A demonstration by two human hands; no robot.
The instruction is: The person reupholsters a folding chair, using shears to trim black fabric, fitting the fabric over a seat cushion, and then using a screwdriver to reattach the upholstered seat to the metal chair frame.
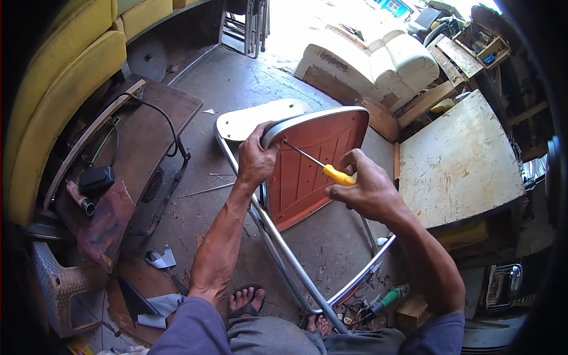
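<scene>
A metal-framed chair [284,234] stands tilted in front of me, its bright tubes running down toward my feet. Its seat [319,165] is turned up and shows a reddish-brown underside with ribs and small holes. My left hand [258,158] is closed round the seat's upper left corner. In my right hand [373,186] I hold a screwdriver [338,176] by its yellow handle. The thin shaft slants up to the left, and its tip meets the underside near my left hand. Whether a screw sits there is too small to tell. Behind the seat lies a white panel [260,115].
A brown wooden table [160,109] with a cable and a black box [96,179] stands at left. A worn pale board [461,160] is at right, and white sofa parts [355,65] are behind. A green-bodied power tool [387,296] and scraps lie on the floor.
</scene>
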